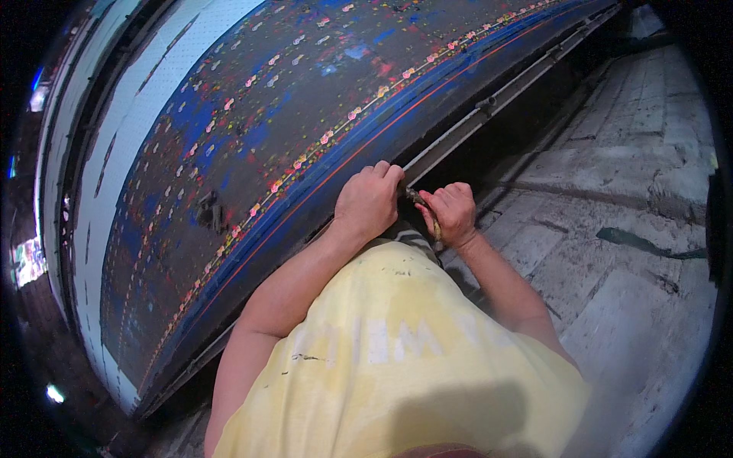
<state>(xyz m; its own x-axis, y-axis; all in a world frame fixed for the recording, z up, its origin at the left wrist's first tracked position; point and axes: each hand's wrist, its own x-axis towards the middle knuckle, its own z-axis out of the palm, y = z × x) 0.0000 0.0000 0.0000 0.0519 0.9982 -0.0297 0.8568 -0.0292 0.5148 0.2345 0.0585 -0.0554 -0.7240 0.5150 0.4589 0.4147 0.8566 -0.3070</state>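
My left hand (370, 197) is curled at the near edge of a long table (305, 114), beside a pale metal rail (447, 145) that runs along its side. What its fingers close on is hidden. To its right, my right hand (452, 214) is closed around a slim, worn rod-like piece (417, 198), dark at the top and yellowish lower down. The piece reaches up toward the rail's end near my left fingers; whether it is joined there I cannot tell. Rows of small pink flower prints and blue and red stains mark the dark tabletop.
A pale dotted strip of cloth (164, 69) lies along the table's far side. An orange line (366, 145) follows the near edge. To the right is a grey slab floor (634, 290) with a raised ledge and a dark green scrap (641, 243).
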